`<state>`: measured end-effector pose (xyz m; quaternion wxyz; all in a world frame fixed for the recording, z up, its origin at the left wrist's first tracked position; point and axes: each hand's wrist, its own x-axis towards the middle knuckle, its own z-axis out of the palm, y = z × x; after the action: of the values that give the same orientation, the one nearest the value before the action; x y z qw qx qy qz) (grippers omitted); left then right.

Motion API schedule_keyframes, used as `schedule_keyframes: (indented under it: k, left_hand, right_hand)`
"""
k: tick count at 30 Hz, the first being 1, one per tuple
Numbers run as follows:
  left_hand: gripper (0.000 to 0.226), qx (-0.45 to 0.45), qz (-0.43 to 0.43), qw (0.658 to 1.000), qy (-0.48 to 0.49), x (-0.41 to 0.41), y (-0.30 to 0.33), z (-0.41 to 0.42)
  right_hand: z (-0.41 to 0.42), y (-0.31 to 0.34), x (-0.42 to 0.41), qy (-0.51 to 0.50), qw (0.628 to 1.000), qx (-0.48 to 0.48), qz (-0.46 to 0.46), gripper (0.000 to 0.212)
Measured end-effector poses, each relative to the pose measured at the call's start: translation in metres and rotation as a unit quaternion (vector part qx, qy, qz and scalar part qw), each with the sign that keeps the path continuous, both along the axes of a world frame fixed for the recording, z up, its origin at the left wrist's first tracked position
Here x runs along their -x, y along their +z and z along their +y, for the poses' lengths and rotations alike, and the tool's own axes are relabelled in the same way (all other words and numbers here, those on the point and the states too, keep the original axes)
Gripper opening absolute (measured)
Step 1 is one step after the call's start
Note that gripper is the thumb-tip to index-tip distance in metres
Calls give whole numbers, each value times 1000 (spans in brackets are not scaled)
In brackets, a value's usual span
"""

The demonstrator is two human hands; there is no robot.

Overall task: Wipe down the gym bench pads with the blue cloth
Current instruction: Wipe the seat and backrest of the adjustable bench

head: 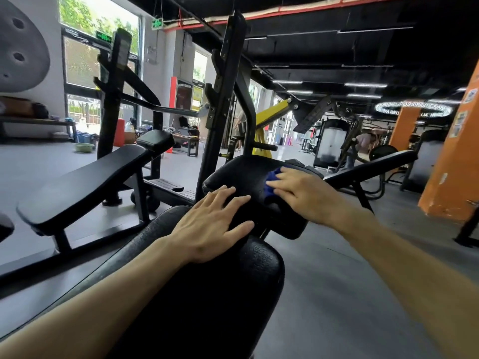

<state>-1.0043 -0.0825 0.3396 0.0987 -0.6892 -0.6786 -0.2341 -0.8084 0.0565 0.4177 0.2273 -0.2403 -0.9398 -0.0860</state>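
Note:
A black gym bench runs away from me, with a long back pad (207, 294) in front and a smaller seat pad (243, 177) beyond it. My left hand (210, 224) lies flat with straight fingers across the gap between the two pads. My right hand (300, 193) presses the blue cloth (272, 178) onto the right side of the seat pad. Only a crumpled edge of the cloth shows past my fingers.
A second black bench (77, 187) stands to the left, a third bench (373, 169) to the right. The black rack uprights (223, 104) rise just behind the seat pad. An orange pillar (453, 164) is at the far right. Grey floor surrounds the bench.

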Motion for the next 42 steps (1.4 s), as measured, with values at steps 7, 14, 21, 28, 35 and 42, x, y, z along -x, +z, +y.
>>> schedule_keyframes:
  k: [7,14,21,28,35,42]
  left_hand:
    - [62,12,-6,1000,-10,6,23,11]
    - [63,-35,10,999,-12,7,7,17]
    - [50,14,-23,998,-63,35,13,8]
    - [50,-26,-12,999,-34,38,4,1]
    - [57,-44,-44,998,23,42,-3,-2]
    - [58,-52,-42,997,43,39,-4,-3]
  right_hand:
    - [4,-6,-23,-2,999,34,20,37]
    - [33,15,2,-20,999,25,-19,37]
    - [23,21,1,-39,999,25,-18,36]
    - [27,22,25,-44,998,18,-42,38]
    - [39,29,55,-41,996,36,-63,39]
    - [51,37,70,-54,995,31,-83,38]
